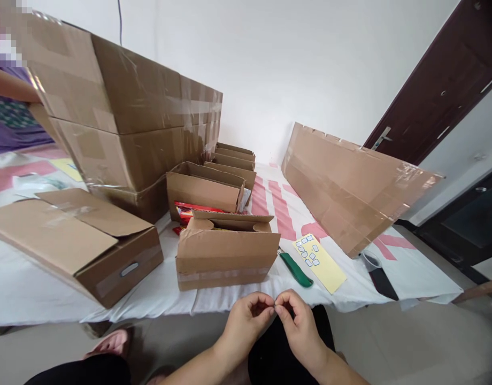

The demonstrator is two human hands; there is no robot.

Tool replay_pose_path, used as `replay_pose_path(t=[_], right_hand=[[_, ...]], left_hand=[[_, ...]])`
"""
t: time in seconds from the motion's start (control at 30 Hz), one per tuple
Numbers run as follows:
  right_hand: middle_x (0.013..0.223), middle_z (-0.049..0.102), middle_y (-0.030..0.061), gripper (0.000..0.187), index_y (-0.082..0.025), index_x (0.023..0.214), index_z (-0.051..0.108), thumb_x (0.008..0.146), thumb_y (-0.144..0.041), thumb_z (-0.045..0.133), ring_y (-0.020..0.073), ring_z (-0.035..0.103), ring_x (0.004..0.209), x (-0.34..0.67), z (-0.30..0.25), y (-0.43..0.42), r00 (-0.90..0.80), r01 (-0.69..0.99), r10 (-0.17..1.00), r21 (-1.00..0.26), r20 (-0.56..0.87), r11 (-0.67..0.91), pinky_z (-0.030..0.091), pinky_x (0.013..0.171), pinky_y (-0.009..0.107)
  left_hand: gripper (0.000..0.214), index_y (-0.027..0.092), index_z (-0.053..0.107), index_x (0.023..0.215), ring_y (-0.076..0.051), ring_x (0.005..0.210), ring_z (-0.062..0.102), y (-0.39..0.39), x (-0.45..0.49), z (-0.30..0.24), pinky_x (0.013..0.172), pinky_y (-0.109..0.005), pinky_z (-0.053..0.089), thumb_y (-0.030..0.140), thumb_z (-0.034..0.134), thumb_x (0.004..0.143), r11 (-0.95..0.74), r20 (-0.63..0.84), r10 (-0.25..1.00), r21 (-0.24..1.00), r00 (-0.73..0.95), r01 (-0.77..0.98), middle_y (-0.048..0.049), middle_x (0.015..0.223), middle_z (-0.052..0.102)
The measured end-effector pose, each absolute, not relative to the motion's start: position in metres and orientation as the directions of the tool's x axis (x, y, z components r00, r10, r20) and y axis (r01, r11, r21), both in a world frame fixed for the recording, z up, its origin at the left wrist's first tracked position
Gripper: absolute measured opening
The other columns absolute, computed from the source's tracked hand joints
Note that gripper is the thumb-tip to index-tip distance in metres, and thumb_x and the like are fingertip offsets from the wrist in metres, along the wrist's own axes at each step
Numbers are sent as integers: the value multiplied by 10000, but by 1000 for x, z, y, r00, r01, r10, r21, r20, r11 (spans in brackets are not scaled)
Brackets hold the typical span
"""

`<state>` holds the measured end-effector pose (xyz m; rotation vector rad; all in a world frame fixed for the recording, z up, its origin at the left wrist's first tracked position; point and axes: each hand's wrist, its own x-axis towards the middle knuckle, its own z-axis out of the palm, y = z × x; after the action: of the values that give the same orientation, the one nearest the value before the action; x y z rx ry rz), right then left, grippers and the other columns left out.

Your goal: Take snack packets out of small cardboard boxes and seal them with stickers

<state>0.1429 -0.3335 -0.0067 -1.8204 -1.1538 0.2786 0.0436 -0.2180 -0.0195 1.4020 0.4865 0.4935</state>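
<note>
My left hand (246, 321) and my right hand (300, 323) meet low in the middle of the head view, just off the table's near edge. Both are curled, and their fingertips pinch together at one spot around something too small to make out. Right in front of them stands a small taped cardboard box (225, 256) with its top flaps partly open. A green utility knife (296, 269) and a yellow sheet of small white stickers (320, 262) lie to the right of that box.
Several small open boxes (206, 190) run back in a row; one shows red packets. Large taped cartons (129, 117) stack at the left, held by another person's arm (9, 88). A flat box (89, 240) lies left, a long carton (350, 182) right. White cloth (29, 289) covers the table.
</note>
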Motion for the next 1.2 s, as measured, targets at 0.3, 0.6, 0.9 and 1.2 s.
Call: replay_pose_path(t=[0.3, 0.6, 0.9, 1.2], right_hand=[[748, 570, 6, 113, -208, 794, 534, 887, -254, 488, 150, 529, 677, 141, -12, -335, 537, 562, 802, -819, 260, -111, 430, 631, 253], [696, 488, -21, 222, -211, 760, 490, 849, -410, 530, 143, 464, 641, 157, -8, -336, 565, 349, 821, -925, 81, -149, 393, 605, 259], [648, 532, -20, 293, -205, 727, 503, 811, -481, 553, 155, 515, 641, 215, -10, -342, 724, 364, 683, -895, 98, -257, 436, 620, 276], [1071, 630, 55, 258, -147, 1105, 591, 922, -328, 574, 169, 634, 880, 371, 8, -321, 812, 391, 582, -701, -42, -596, 545, 760, 358]], left_hand=[[110, 167, 649, 651, -155, 622, 582, -217, 45, -22, 616, -255, 439, 276, 644, 664, 118, -70, 597, 993, 799, 0, -8, 632, 652], [122, 169, 551, 618, -118, 576, 533, -221, 50, -15, 597, -243, 406, 256, 637, 624, 388, -159, 515, 919, 842, -64, 15, 584, 616], [181, 188, 520, 623, -141, 606, 583, -215, 49, -22, 570, -234, 412, 302, 660, 622, 427, -224, 573, 902, 788, -54, 21, 575, 617], [221, 192, 537, 624, -148, 599, 564, -216, 49, -27, 565, -247, 405, 359, 681, 612, 357, -174, 603, 931, 779, -69, 34, 590, 577]])
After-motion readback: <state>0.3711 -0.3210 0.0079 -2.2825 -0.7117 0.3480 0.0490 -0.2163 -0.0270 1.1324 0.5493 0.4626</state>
